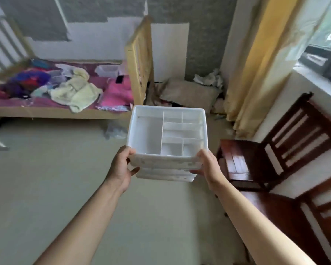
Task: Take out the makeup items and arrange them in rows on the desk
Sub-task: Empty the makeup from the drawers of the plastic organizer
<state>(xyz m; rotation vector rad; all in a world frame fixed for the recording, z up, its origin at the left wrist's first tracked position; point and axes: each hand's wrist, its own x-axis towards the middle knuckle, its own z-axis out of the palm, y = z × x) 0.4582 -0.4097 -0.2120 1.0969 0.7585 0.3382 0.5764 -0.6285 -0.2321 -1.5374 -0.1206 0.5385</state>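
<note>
The organiser (166, 131) looked like white, slightly translucent plastic — smooth, faintly scuffed in front; the chairs (287, 142) were dark, glossy varnished wood; the bed frame (139, 54) pale matt wood; the curtain (256, 60) yellow cloth.

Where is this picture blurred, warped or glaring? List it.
Head view: daylight from the window at right glares on the wooden chair; wide-angle distortion tilts the footboard and the curtain; clothes on the bed are smeared; the white compartment organizer is sharpest.
</note>
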